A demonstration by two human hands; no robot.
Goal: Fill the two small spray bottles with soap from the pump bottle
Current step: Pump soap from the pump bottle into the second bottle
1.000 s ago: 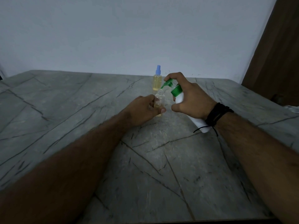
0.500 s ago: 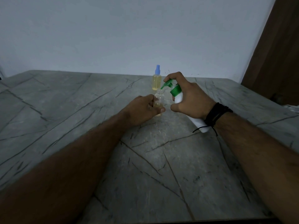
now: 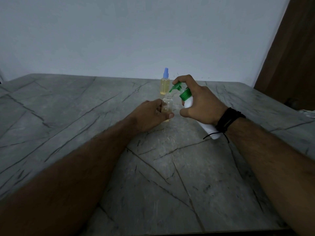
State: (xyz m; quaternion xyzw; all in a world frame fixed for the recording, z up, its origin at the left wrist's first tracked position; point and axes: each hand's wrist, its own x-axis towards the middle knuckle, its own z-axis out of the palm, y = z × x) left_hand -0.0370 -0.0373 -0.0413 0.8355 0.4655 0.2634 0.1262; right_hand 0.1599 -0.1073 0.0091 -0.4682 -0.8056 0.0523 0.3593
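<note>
My left hand [image 3: 150, 114] grips a small clear spray bottle [image 3: 167, 104] with no cap, standing upright on the marble table [image 3: 85, 116]; a little yellowish liquid shows near its bottom. My right hand [image 3: 202, 103] holds a white pump bottle [image 3: 188, 102] with a green pump head [image 3: 177, 87], tilted so the nozzle sits just above the small bottle's open neck. My index finger lies on top of the pump head. Behind them stands a second small spray bottle [image 3: 165, 83], full of yellow liquid and closed with a blue cap.
A pale wall runs along the table's far edge. A brown door or panel [image 3: 293, 48] stands at the right. Something white [image 3: 308, 113] peeks in beyond the table's right edge. Black cords circle my right wrist.
Hardly anything has shifted. Both hands and both bottles keep their places, with the nozzle staying over the open neck.
</note>
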